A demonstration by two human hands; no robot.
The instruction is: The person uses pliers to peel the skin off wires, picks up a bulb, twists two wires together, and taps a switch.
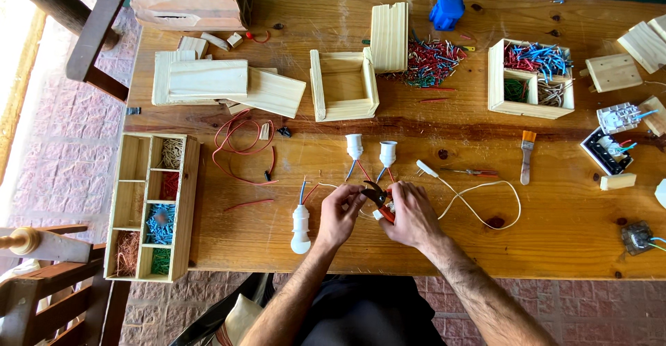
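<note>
At the left edge of the wooden tabletop [555, 249], a long compartmented wooden tray [151, 206] is seen, filled with red, blue, green and copper wire pieces; a square wooden box [531, 79] of coloured wire bits is set at the upper right, near a blue plastic object [446, 9]. Red-handled pliers [378, 199] are gripped in the clenched fingers of the right hand [414, 214] near the front middle. A thin wire is pinched by the left hand [340, 214], just beside a white lamp socket [300, 228].
</note>
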